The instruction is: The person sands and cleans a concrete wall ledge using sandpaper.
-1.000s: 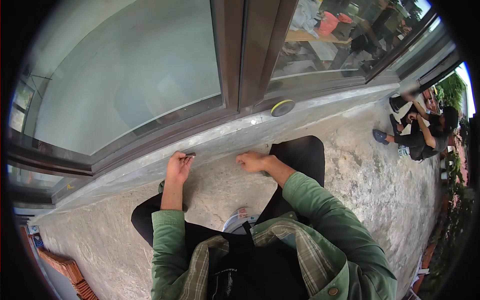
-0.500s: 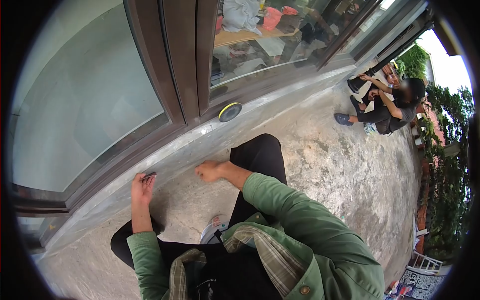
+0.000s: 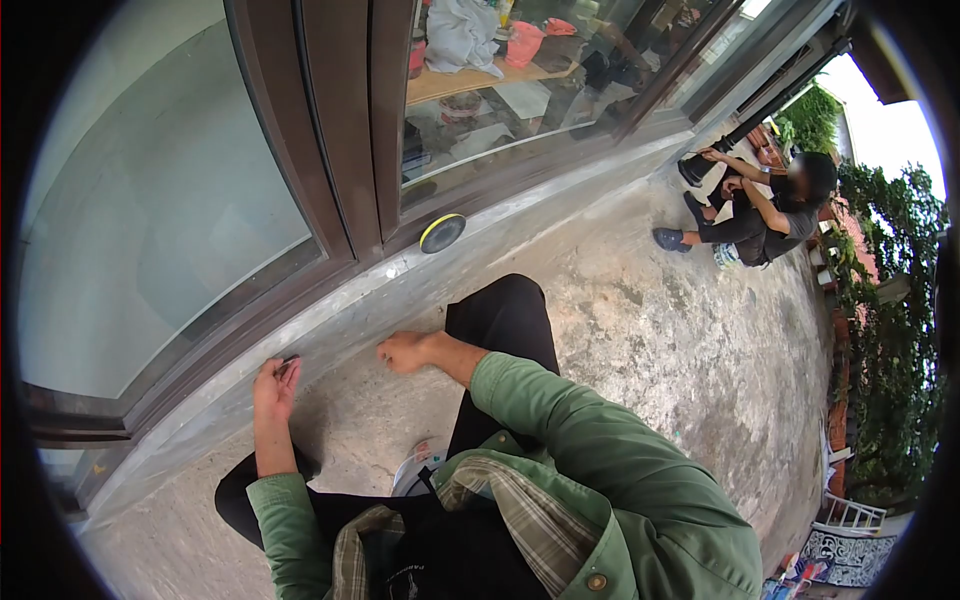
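My left hand [image 3: 275, 388] is raised beside the low concrete ledge [image 3: 330, 318], its fingers closed on a small, thin dark piece [image 3: 288, 365]. What kind of piece it is I cannot make out. My right hand [image 3: 405, 352] hangs over the floor near the foot of the ledge, apart from the left one. Its fingers are curled in, and anything within them is hidden. On the ledge, against the brown window frame, leans a round black pad with a yellow rim [image 3: 442, 233].
Brown-framed glass panels [image 3: 170, 230] stand along the ledge. Between my legs is a pale round seat or bucket [image 3: 415, 468], partly covered. Another person [image 3: 765, 210] sits low on the stained concrete floor [image 3: 660, 350] at the upper right. Plants [image 3: 895, 390] line the right side.
The whole view has shifted slightly left. In my left hand the dark piece has turned and shows less of its surface. My right hand stays curled in about the same spot.
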